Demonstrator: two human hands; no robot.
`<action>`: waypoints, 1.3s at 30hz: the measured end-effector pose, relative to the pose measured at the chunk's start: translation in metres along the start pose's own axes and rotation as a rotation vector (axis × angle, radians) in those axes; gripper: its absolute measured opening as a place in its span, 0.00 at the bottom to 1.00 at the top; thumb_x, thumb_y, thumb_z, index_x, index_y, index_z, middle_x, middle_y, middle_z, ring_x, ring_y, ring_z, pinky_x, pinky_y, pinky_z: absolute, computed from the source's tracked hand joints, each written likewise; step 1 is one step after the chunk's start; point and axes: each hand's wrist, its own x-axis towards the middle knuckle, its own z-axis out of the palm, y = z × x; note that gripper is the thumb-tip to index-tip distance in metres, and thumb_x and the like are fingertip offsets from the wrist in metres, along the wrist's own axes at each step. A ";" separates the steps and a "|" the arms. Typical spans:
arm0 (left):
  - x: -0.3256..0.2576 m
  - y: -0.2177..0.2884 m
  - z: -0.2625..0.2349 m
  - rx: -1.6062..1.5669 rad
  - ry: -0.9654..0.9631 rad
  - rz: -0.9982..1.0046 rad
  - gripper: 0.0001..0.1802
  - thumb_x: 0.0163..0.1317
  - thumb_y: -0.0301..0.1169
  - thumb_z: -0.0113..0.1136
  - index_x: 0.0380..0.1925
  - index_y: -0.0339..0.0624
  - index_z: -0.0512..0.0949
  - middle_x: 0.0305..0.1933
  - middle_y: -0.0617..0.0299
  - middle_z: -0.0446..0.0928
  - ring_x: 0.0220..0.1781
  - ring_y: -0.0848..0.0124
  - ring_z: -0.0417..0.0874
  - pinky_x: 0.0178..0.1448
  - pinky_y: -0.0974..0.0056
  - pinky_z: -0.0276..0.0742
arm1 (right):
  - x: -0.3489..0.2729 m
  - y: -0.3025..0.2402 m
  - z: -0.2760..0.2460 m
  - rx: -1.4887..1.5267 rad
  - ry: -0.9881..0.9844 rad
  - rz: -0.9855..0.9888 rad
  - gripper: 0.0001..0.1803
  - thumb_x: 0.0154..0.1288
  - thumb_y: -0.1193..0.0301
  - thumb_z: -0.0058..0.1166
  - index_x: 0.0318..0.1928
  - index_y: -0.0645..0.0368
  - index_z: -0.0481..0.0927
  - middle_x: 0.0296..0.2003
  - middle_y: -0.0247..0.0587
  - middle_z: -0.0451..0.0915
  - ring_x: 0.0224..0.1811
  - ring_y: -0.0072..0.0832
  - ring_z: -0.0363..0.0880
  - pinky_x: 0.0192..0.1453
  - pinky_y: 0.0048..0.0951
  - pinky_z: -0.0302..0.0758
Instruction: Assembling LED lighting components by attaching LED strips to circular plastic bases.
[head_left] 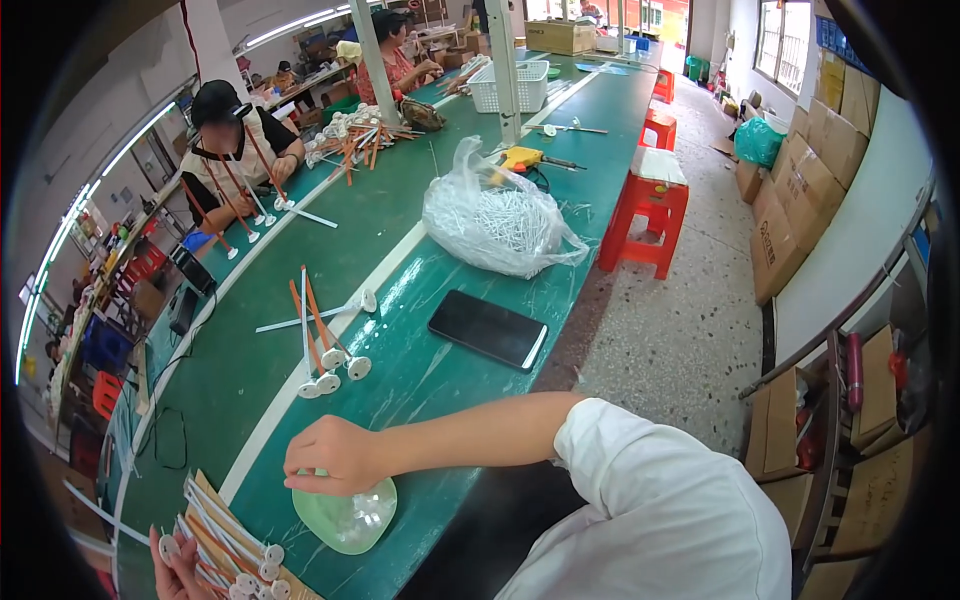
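At the lower left, my left hand (175,572) is closed with a white round disc (169,546) between its fingers; a pale strip beside it runs toward the left rim. My right hand (338,455) is over a light green bowl (345,535), fingers curled down. Whatever those fingertips hold is hidden. Small clear pieces show inside the bowl. Beside my left hand, white and orange sticks with white disc ends (225,545) lie piled on brown cardboard (298,588). Several similar disc-ended sticks (328,368) lie on the green table farther up.
A black phone (488,328) lies right of the sticks. Beyond it are a plastic bag of white pieces (505,225) and a yellow glue gun (522,158). Across the table (420,290), a person (235,150) handles similar sticks. Red stools (648,215) line the right edge.
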 end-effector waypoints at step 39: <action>-0.001 0.019 0.113 0.166 -0.077 0.606 0.19 0.76 0.31 0.46 0.23 0.35 0.72 0.23 0.57 0.73 0.23 0.67 0.73 0.29 0.64 0.66 | 0.037 0.030 -0.010 -0.648 -0.556 0.036 0.11 0.57 0.62 0.60 0.31 0.57 0.85 0.27 0.45 0.81 0.29 0.45 0.80 0.35 0.43 0.80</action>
